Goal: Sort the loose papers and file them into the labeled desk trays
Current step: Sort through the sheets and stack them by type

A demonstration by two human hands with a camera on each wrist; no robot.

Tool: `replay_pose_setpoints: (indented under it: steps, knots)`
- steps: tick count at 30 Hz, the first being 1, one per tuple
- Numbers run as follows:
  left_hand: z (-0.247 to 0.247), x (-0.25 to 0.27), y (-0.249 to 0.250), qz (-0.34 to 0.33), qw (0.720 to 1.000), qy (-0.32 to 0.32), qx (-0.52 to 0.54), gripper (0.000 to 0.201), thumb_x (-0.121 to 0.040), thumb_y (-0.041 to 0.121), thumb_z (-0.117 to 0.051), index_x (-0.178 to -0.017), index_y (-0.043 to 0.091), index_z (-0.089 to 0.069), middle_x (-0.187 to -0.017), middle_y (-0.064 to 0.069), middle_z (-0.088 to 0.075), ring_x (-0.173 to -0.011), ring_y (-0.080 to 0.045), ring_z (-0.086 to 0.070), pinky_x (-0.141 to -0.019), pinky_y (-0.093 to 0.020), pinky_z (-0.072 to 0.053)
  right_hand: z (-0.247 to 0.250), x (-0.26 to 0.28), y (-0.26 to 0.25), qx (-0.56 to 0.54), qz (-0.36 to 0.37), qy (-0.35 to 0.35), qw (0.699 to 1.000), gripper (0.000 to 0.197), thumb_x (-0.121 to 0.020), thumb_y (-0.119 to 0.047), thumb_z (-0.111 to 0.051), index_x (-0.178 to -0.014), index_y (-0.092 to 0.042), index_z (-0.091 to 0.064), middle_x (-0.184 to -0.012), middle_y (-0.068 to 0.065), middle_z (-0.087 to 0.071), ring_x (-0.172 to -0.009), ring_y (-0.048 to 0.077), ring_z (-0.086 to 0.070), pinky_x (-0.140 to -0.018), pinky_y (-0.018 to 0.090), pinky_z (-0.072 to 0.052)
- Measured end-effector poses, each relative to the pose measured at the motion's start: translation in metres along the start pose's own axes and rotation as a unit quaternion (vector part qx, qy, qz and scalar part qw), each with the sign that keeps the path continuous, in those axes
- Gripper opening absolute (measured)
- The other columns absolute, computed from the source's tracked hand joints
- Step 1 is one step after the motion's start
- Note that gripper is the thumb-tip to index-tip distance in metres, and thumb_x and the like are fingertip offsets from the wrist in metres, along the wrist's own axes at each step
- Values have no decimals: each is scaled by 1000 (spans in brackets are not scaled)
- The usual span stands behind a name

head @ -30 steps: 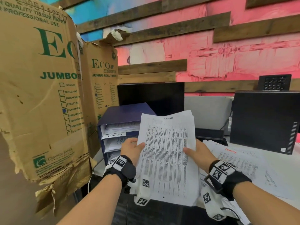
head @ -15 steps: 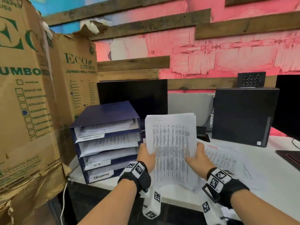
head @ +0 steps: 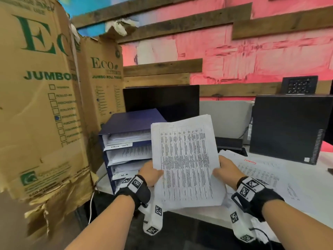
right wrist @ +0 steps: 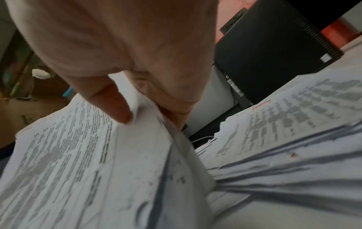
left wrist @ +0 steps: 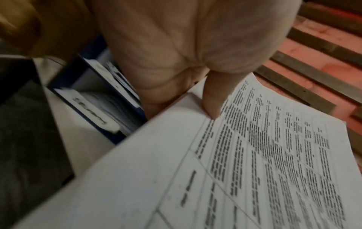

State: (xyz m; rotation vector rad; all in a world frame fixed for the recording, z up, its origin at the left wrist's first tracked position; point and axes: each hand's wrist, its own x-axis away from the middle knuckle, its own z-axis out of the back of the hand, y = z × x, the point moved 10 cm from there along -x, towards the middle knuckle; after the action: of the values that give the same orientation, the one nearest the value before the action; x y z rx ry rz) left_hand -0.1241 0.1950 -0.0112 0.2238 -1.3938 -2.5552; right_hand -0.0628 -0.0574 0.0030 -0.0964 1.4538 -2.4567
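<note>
Both hands hold a sheaf of printed papers (head: 185, 159) above the near edge of the table (head: 310, 181). The left hand (head: 150, 173) pinches its left edge, thumb on top; the right hand (head: 224, 170) pinches the right edge. The sheaf's long axis runs away from the person, top edge raised and leaning slightly right, just beside the blue desk trays (head: 126, 141).

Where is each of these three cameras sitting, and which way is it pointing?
Head: worn on the head, looking down at the paper sheaf, blue desk trays, both forearms.
Left wrist: along the left hand, thumb on the sheaf, trays beside it.
Right wrist: along the right hand pinching the sheaf; loose papers beyond.
All three show the sheaf.
</note>
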Motion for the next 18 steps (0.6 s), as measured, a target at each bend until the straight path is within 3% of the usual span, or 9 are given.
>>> replay_pose_setpoints:
  steps: [2, 4, 9, 15, 18]
  knots:
    - [20, 8, -24, 39, 998, 5, 59, 29, -84, 2, -56, -113, 6, -61, -109, -13, -67, -103, -32, -63, -89, -45, -54, -29, 2, -12, -11, 1, -50, 999, 39, -81, 10, -43, -109, -14, -57, -107, 4, -65, -95, 18, -63, -77, 32, -53]
    - [41, 17, -51, 85, 991, 25, 104, 37, -82, -9, -56, -119, -2, -56, -111, -20, -64, -101, -37, -63, -91, -50, -53, -63, 8, -21, -10, -4, -117, 993, 40, -83, 9, -41, -109, -16, -58, -107, 3, -67, -93, 15, -65, -71, 28, -55]
    - [83, 39, -107, 158, 978, 48, 127, 44, -79, -15, -55, -122, -10, -52, -119, -28, -59, -97, -32, -59, -94, -49, -51, -133, 24, -21, 49, -35, -264, 963, 41, -86, -1, -45, -123, -18, -52, -118, 5, -65, -104, 23, -65, -79, 39, -58]
    - [101, 61, -137, 202, 974, 45, 96, 40, -80, -14, -56, -119, -15, -51, -101, -19, -58, -89, -29, -57, -87, -41, -51, -165, 30, -19, 144, -52, -330, 932, 29, -89, -9, -49, -117, -13, -55, -115, 10, -65, -100, 27, -67, -81, 40, -58]
    - [98, 58, -134, 208, 975, 28, 79, 37, -84, -10, -55, -120, -16, -52, -110, -22, -60, -95, -29, -58, -87, -38, -49, -166, 27, -13, 149, -65, -336, 928, 29, -89, -8, -50, -117, -12, -55, -114, 10, -66, -99, 26, -68, -78, 37, -59]
